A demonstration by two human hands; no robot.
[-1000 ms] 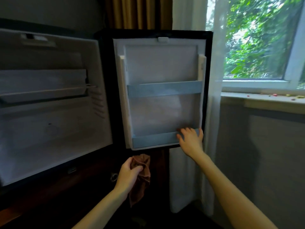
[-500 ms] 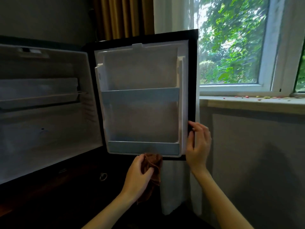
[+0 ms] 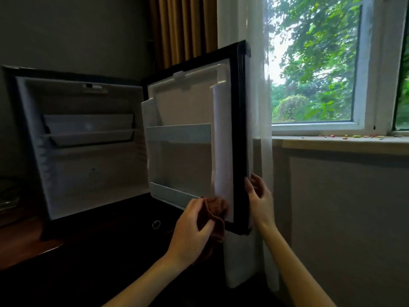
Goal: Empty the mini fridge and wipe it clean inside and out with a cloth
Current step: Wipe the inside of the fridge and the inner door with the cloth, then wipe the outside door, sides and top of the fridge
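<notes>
The black mini fridge (image 3: pixel 88 151) stands open on a dark wooden cabinet, its white inside bare except for one shelf. Its door (image 3: pixel 190 156) is swung out to the right and shows a white liner with two empty racks. My left hand (image 3: pixel 191 229) is shut on a brown cloth (image 3: pixel 215 209) pressed against the door's lower right inner corner. My right hand (image 3: pixel 260 200) grips the door's black outer edge near the bottom, fingers wrapped around it.
A sheer white curtain (image 3: pixel 261 107) hangs right behind the door, with gold drapes (image 3: pixel 181 29) further left. A window (image 3: pixel 314 63) and its sill (image 3: pixel 340 140) with small coloured bits lie to the right. A grey wall is below. The cabinet top (image 3: pixel 99 240) is dark.
The door has swung more edge-on toward me. My right hand went from the lower rack to the door's outer edge. My left hand raised the cloth from below the door to its lower corner.
</notes>
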